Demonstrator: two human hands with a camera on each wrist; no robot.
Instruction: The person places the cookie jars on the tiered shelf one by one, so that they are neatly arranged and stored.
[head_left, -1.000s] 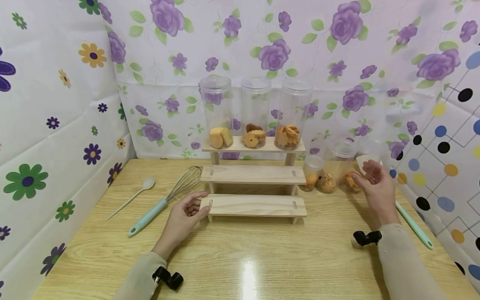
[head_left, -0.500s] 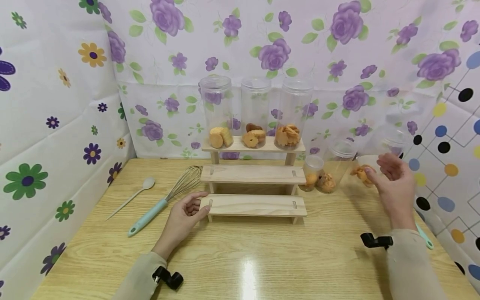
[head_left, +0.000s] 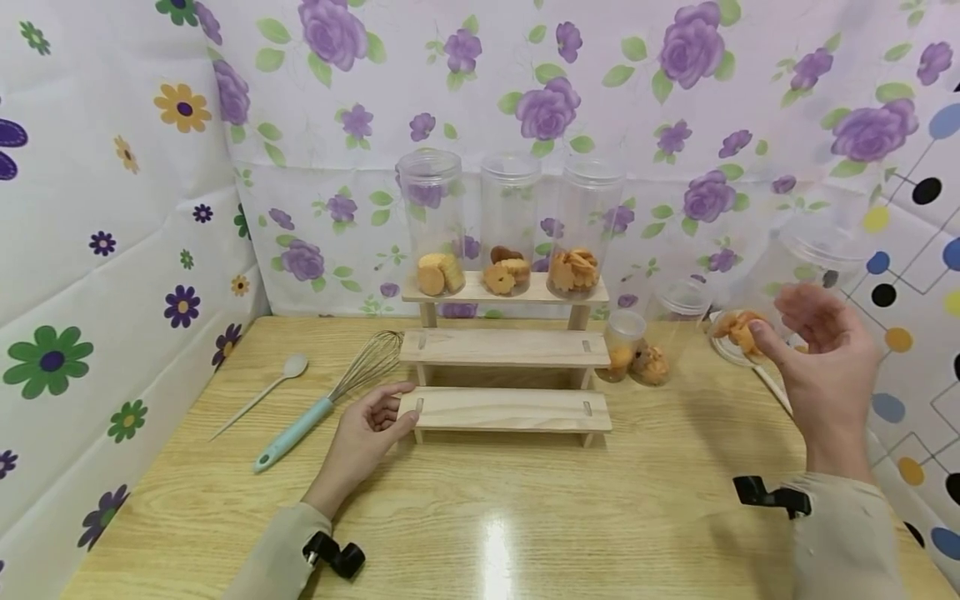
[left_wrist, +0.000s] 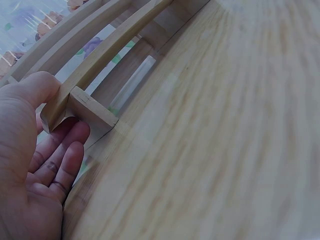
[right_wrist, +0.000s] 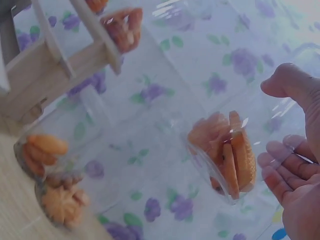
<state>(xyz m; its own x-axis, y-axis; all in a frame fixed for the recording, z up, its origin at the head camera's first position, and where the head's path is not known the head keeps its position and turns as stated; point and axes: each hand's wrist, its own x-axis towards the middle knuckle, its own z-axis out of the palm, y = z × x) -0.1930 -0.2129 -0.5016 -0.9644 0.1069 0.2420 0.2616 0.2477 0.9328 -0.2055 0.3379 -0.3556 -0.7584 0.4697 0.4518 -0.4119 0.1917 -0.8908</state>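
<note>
My right hand [head_left: 828, 358] grips a clear lidded jar [head_left: 776, 279], which is tilted and off the table at the right. Cookies lie in its bottom; in the right wrist view the same jar [right_wrist: 222, 155] sits against the thumb and curled fingers. A three-step wooden rack [head_left: 506, 408] stands mid-table. My left hand [head_left: 369, 425] pinches the left end of its lowest step, thumb on top and fingers beneath, as the left wrist view of the hand [left_wrist: 45, 150] shows. Three tall cookie jars [head_left: 510, 225] stand on the top step.
Right of the rack stand a small jar [head_left: 624, 342] and a taller jar [head_left: 678, 325], both with cookies. A whisk [head_left: 322, 408] and a pale spoon [head_left: 273, 387] lie at left. A pale-stemmed utensil [head_left: 772, 388] lies partly behind my right hand.
My right hand has moved right and come up with the jar, which now leans with its lid to the right. My left hand stays on the rack.
</note>
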